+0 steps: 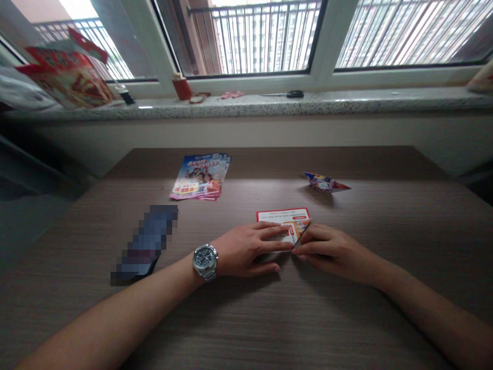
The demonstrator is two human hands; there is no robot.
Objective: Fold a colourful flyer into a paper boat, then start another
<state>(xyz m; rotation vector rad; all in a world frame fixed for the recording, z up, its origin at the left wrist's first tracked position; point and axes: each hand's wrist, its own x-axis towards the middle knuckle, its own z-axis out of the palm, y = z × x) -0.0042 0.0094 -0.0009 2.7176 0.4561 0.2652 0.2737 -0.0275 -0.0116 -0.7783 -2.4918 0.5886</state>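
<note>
A small printed paper flyer (283,214) with a red border lies on the table in front of me, its right side folded into a slanting edge. My left hand (248,250), with a metal watch at the wrist, rests flat on the flyer with fingers spread. At the flyer's right corner, the fingers of my right hand (333,252) are closed on the folded edge; the fingertips partly hide it. Beyond the right hand sits a folded paper boat (326,184) with colourful print. A stack of flyers (200,177) lies at the back left.
A dark, pixelated flat object (144,244) lies left of my left forearm on the brown table (246,318). On the stone windowsill (346,104) behind are scissors (295,94), a red container (182,89) and a red food bag (77,79).
</note>
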